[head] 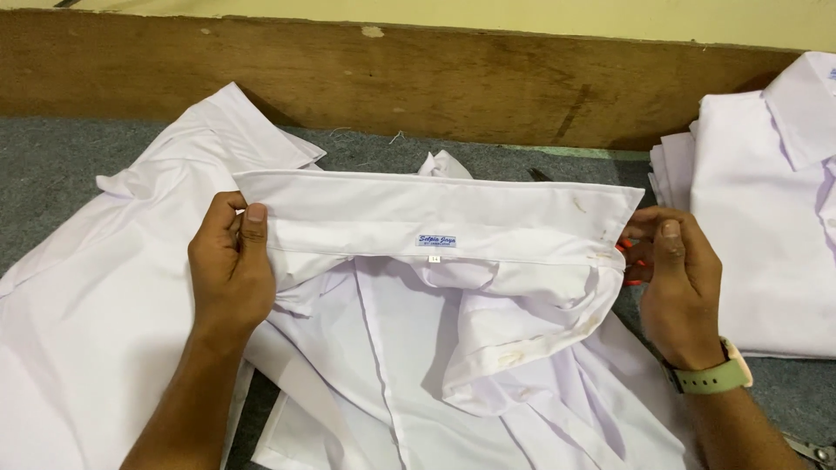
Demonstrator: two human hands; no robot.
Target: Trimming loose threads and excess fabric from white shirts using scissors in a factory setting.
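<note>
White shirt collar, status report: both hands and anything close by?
Left hand and right hand pinch collar ends, stretched flat. Yellowish stains near right end. Folded shirts stack at right.

The white shirt point(453, 348) is cut off by the lower edge, so its hem is not visible. The fingers of the left hand point(228, 265) are hidden behind the collar point(435, 218). A small red object point(629, 261) by the right hand point(679, 278) is mostly covered. The stack of shirts point(766, 226) runs past the right edge. A metal tool point(814, 451) in the corner is only partly seen.
</note>
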